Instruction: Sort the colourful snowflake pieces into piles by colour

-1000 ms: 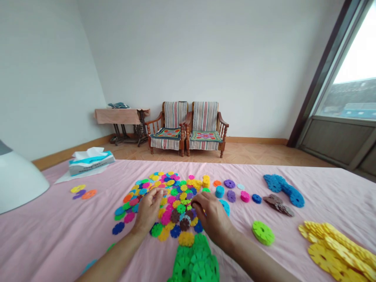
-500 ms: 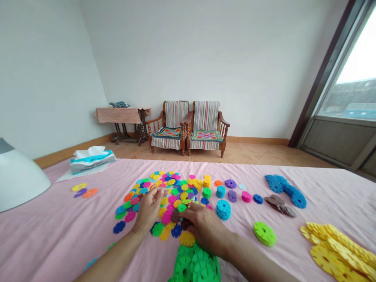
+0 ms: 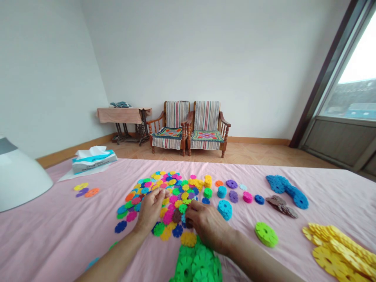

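A heap of small flower-shaped plastic discs (image 3: 173,188) in many colours lies on the pink cloth (image 3: 58,235). My left hand (image 3: 151,209) rests on the heap's left part, fingers curled together at a yellow disc. My right hand (image 3: 205,223) sits on the heap's near right part, fingers bent down and pinched at a dark brown disc (image 3: 188,224) under its fingertips. A patch of big green discs (image 3: 195,264) lies just below my right wrist.
Sorted discs lie to the right: a turquoise stack (image 3: 225,208), a lime disc (image 3: 266,234), blue discs (image 3: 286,188), brown discs (image 3: 282,206), yellow discs (image 3: 343,250). A tissue box (image 3: 93,158) and a white dome (image 3: 20,180) are at left. Two chairs (image 3: 189,127) stand behind.
My right hand slid left and nearer, from beside the turquoise stack onto the brown discs in the heap. My left hand has barely moved.
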Tool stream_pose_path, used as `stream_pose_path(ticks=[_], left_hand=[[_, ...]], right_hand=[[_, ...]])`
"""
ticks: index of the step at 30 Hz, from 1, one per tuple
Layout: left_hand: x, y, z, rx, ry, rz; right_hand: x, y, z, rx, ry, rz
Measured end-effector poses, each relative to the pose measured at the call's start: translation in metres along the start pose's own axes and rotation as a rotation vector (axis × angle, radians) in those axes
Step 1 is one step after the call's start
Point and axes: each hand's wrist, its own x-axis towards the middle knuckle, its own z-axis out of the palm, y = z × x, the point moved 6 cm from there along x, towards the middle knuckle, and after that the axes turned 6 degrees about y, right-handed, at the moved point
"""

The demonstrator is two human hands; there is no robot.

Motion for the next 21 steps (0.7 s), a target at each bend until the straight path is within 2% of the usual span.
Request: stream_pose_path(ticks=[11,15,21], left_hand=[[0.000,0.001,0.002,0.010,-0.019,0.015],[-0.001,0.001,0.002,0.016,-0.030,0.017],[-0.001,0.004,0.000,0.028,-0.011,0.015]], right_hand=[[0.012,0.022,-0.018,0.311,0.091,0.251],[0.019,0.021,-0.015,0.373,0.052,0.317],[0.032,0.008,0.003,0.309,-0.008,0.323]])
